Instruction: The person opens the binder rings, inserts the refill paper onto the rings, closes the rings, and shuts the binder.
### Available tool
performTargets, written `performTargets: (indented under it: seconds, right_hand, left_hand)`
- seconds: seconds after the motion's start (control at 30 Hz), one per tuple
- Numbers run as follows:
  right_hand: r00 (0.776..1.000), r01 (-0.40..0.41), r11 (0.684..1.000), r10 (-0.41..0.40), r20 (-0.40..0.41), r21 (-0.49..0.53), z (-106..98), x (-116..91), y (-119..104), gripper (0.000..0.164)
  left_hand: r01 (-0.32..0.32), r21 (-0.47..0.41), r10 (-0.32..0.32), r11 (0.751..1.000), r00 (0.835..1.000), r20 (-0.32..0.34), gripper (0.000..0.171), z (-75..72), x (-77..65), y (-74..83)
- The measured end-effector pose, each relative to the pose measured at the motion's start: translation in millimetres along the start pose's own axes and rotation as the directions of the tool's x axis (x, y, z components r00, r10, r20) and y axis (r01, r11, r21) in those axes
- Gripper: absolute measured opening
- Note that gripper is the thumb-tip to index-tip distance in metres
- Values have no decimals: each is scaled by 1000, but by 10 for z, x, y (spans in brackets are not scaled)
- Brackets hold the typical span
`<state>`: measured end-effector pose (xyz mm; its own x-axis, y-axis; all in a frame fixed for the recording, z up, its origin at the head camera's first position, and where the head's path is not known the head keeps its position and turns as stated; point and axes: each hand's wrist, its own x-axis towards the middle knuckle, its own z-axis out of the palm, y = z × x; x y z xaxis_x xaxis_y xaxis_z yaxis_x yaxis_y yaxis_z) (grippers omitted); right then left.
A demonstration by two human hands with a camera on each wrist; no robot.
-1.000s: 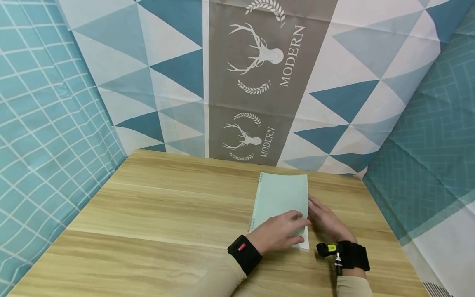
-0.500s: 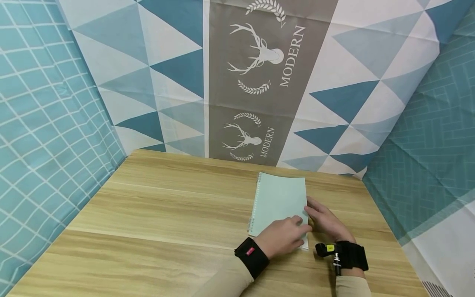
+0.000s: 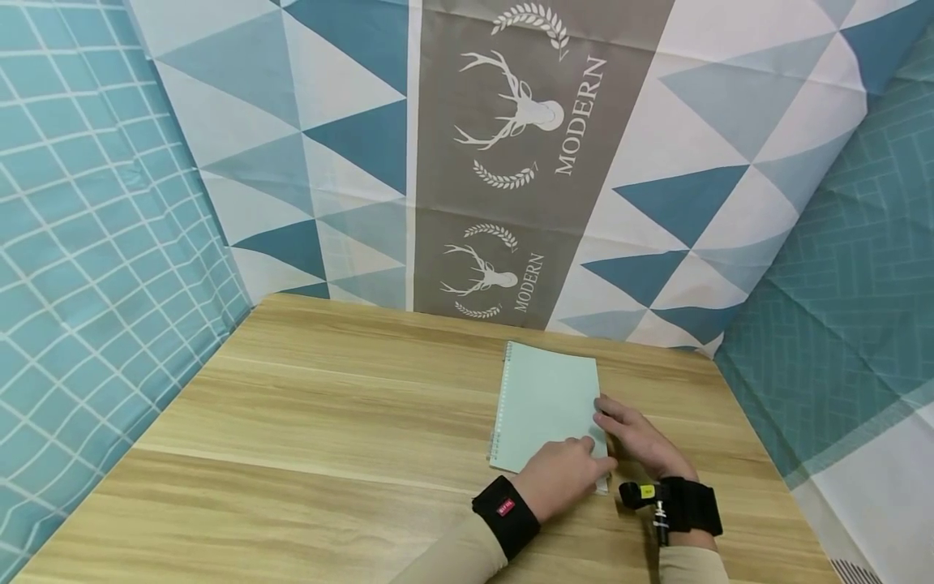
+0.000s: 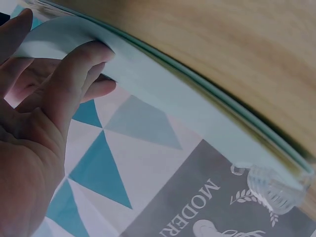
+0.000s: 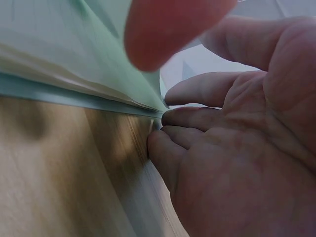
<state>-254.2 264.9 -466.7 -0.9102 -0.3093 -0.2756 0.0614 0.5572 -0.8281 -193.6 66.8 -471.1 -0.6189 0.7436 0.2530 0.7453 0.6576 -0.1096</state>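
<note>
A pale green spiral notebook (image 3: 549,397) lies on the table, its wire coil along the left side. My left hand (image 3: 562,477) is over its near right corner. In the left wrist view, the left hand (image 4: 47,106) pinches the raised, bent edge of the top sheet, thumb against its face. My right hand (image 3: 645,442) is at the notebook's right edge. Seen from the right wrist, the right hand (image 5: 222,133) has its fingers fairly straight, with tips by the notebook's edge (image 5: 89,96). A blurred fingertip hangs close to that camera.
The wooden table (image 3: 306,405) extends to the left of the notebook. A patterned cloth (image 3: 357,162) with triangles and deer heads hangs behind it. Blue tiled cloth (image 3: 87,203) stands on the left, and teal cloth (image 3: 854,284) on the right.
My left hand has moved slightly right and toward me along the notebook. The right hand has shifted slightly nearer, onto the notebook's edge. The notebook's far right corner appears lower and nearer.
</note>
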Motion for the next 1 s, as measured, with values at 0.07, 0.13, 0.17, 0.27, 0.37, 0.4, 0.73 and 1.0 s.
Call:
performTargets:
  seconds: [0.07, 0.13, 0.17, 0.27, 0.37, 0.4, 0.73, 1.0]
  right_hand:
    - [1000, 3, 1000, -3, 0, -7, 7, -6, -1, 67]
    - [1000, 3, 1000, -3, 1, -15, 15, -13, -6, 67]
    - [1000, 2, 1000, -2, 2, -15, 19, -16, -9, 67]
    - [1000, 1, 1000, -1, 5, -17, 29, -22, -23, 68]
    - [1000, 2, 1000, -2, 12, -13, 39, -20, -32, 68]
    - [1000, 2, 1000, -2, 13, -14, 45, -17, -35, 67]
    - [1000, 16, 991, -14, 16, -131, 103, 4, -81, 70]
    - [1000, 20, 989, -18, 14, -145, 93, -16, -73, 71]
  left_hand:
    - [-3, 30, 3, 1000, 1000, 0, 31, 3, -10, 15]
    - [-7, 60, 7, 998, 1000, -8, 32, 13, -20, 30]
    - [-10, 75, 11, 997, 1000, -16, 32, 20, -26, 37]
    - [-11, 114, 17, 993, 999, -45, 30, 33, -42, 61]
    - [-8, 153, 19, 988, 997, -73, 25, 31, -61, 88]
    - [-3, 168, 17, 986, 997, -82, 24, 32, -66, 96]
    - [19, 262, 4, 965, 996, -86, 18, 14, -81, 163]
    - [14, 336, 2, 942, 999, -48, 21, 15, -99, 209]
